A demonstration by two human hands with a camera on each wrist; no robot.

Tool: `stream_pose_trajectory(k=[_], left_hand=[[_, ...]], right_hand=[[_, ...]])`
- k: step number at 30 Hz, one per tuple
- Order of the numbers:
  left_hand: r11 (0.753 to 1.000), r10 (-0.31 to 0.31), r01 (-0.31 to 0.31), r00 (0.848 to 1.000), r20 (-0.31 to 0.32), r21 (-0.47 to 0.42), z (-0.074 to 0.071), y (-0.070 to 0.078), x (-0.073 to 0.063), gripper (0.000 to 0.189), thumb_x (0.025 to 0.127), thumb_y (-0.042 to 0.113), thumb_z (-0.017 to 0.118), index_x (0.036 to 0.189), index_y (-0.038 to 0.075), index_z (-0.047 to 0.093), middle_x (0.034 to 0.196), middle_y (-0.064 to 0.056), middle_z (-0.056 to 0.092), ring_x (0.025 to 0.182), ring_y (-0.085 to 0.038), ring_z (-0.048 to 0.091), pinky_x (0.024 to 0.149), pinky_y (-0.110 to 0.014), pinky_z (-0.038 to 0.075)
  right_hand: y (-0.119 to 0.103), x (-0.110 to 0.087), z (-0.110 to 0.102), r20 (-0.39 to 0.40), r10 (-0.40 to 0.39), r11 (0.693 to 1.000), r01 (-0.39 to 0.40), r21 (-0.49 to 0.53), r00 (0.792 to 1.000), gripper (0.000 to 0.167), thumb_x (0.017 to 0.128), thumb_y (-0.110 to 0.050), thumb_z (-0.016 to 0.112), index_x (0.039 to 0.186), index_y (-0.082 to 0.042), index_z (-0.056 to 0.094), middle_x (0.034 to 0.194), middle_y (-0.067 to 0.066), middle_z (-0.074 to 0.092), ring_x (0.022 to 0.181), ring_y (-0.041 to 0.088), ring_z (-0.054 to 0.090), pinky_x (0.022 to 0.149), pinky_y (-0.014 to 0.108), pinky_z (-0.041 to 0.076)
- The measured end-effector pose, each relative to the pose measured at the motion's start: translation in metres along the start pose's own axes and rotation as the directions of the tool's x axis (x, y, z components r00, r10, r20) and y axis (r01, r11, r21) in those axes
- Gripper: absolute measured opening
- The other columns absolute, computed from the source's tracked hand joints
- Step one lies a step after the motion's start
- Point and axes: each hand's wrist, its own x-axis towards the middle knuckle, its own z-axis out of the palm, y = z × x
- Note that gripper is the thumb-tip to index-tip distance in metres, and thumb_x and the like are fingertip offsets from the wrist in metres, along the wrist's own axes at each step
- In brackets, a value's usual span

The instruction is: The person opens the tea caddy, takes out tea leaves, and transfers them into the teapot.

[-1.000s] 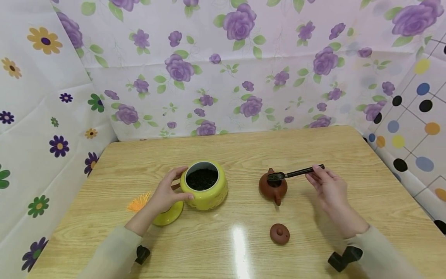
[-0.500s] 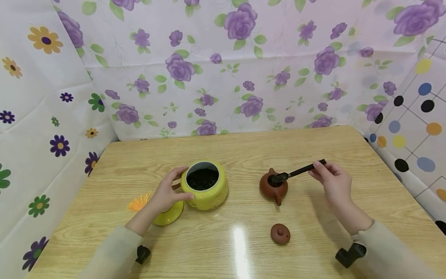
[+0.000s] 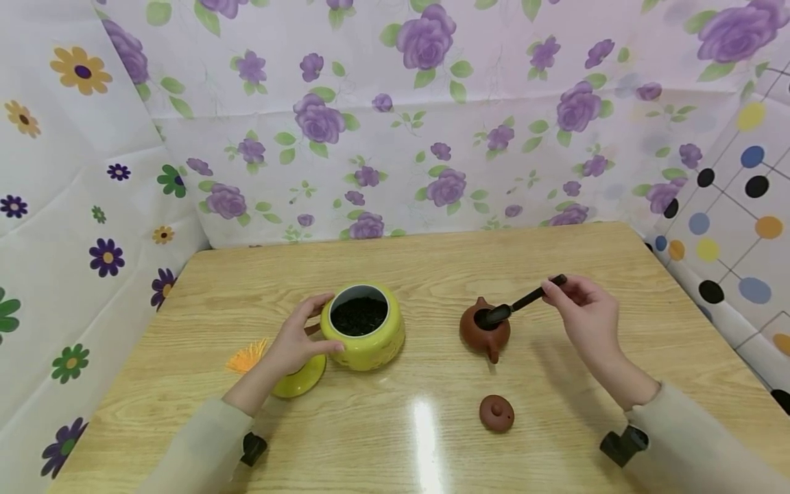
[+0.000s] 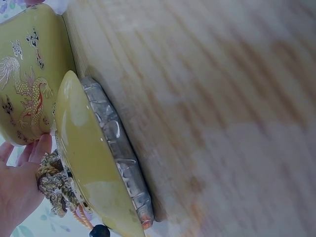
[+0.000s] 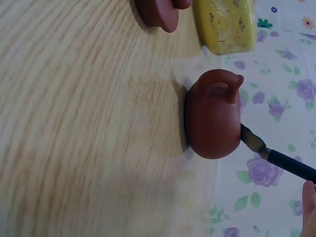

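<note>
My left hand (image 3: 296, 346) holds the side of a yellow tea jar (image 3: 370, 355), thumb in front and fingers behind. Dark loose tea leaves (image 3: 358, 317) lie inside it. In the left wrist view, a dragon decorates the jar's wall (image 4: 29, 89). My right hand (image 3: 586, 312) pinches the handle of a black tea scoop (image 3: 529, 299). The scoop slants down, its tip inside the mouth of a brown clay teapot (image 3: 475, 339). From the right wrist camera, the teapot (image 5: 212, 123) hides the scoop's tip. Whether leaves remain on the scoop I cannot tell.
The teapot's lid (image 3: 496, 414) lies on the wooden table (image 3: 370, 439) in front of the pot. Partly behind my left wrist is the yellow jar lid (image 3: 302, 381), with an orange tassel (image 3: 247, 357) beside it. Flowered cloth (image 3: 395, 137) hangs behind the table.
The scoop has gone from nearly level over the teapot's mouth to a steeper slant, tip lower inside. My right hand rose slightly and turned. My left hand and the jar stayed put.
</note>
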Motion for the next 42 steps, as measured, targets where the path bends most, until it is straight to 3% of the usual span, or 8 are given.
stream_pose_trajectory(k=[4, 8, 17, 30, 34, 42], left_hand=[[1.0, 0.008, -0.008, 1.0, -0.001, -0.004, 0.0, 0.0, -0.001, 0.082, 0.074, 0.015, 0.082, 0.143, 0.008, 0.038, 0.141, -0.015, 0.042, 0.125, -0.035, 0.043, 0.101, -0.056, 0.043], [1.0, 0.009, -0.009, 1.0, 0.0, -0.003, 0.0, 0.0, -0.001, 0.084, 0.073, 0.016, 0.083, 0.144, 0.008, 0.038, 0.141, -0.015, 0.042, 0.125, -0.034, 0.043, 0.101, -0.056, 0.043], [1.0, 0.005, -0.005, 1.0, -0.005, -0.004, 0.0, -0.001, 0.0, 0.086, 0.072, 0.017, 0.084, 0.144, 0.008, 0.038, 0.141, -0.014, 0.043, 0.125, -0.033, 0.043, 0.101, -0.055, 0.043], [1.0, 0.012, -0.012, 1.0, -0.006, 0.0, 0.0, 0.0, -0.001, 0.086, 0.071, 0.017, 0.084, 0.143, 0.009, 0.039, 0.141, -0.014, 0.043, 0.125, -0.034, 0.043, 0.1, -0.055, 0.044], [1.0, 0.025, -0.025, 1.0, -0.016, 0.006, 0.001, -0.001, -0.001, 0.085, 0.071, 0.018, 0.084, 0.143, 0.009, 0.039, 0.14, -0.014, 0.044, 0.123, -0.033, 0.045, 0.099, -0.055, 0.045], [1.0, 0.005, -0.005, 1.0, -0.003, -0.013, 0.0, 0.0, 0.0, 0.084, 0.072, 0.015, 0.083, 0.143, 0.01, 0.038, 0.141, -0.014, 0.043, 0.126, -0.033, 0.043, 0.102, -0.055, 0.043]], right_hand=[[-0.001, 0.0, 0.002, 0.006, -0.042, 0.993, 0.042, -0.114, 0.999, 0.021, 0.086, -0.013, 0.071, 0.099, 0.003, 0.069, 0.075, -0.018, 0.066, 0.068, -0.003, 0.065, 0.067, 0.013, 0.055], [-0.002, -0.001, 0.002, 0.011, -0.05, 0.992, 0.051, -0.119, 0.999, 0.02, 0.087, -0.013, 0.07, 0.099, 0.003, 0.068, 0.076, -0.018, 0.065, 0.069, -0.003, 0.065, 0.066, 0.012, 0.054], [-0.001, 0.0, 0.004, 0.006, -0.046, 0.999, 0.046, -0.002, 0.999, 0.021, 0.086, -0.009, 0.071, 0.097, 0.008, 0.067, 0.077, -0.007, 0.067, 0.067, 0.004, 0.066, 0.066, 0.019, 0.057], [-0.003, 0.003, -0.005, -0.033, 0.061, 0.99, -0.056, 0.129, 0.998, 0.01, 0.085, -0.011, 0.071, 0.086, -0.002, 0.068, 0.077, -0.005, 0.067, 0.065, 0.005, 0.068, 0.067, 0.018, 0.057], [-0.002, 0.003, -0.012, -0.012, 0.119, 0.973, -0.114, 0.198, 0.993, 0.01, 0.086, -0.012, 0.071, 0.084, -0.002, 0.068, 0.077, -0.003, 0.066, 0.064, 0.007, 0.068, 0.067, 0.019, 0.057], [0.003, 0.003, -0.027, 0.0, 0.241, 0.902, -0.224, 0.368, 0.971, 0.013, 0.087, -0.011, 0.069, 0.078, -0.004, 0.063, 0.079, 0.0, 0.064, 0.065, 0.01, 0.068, 0.067, 0.021, 0.058]])
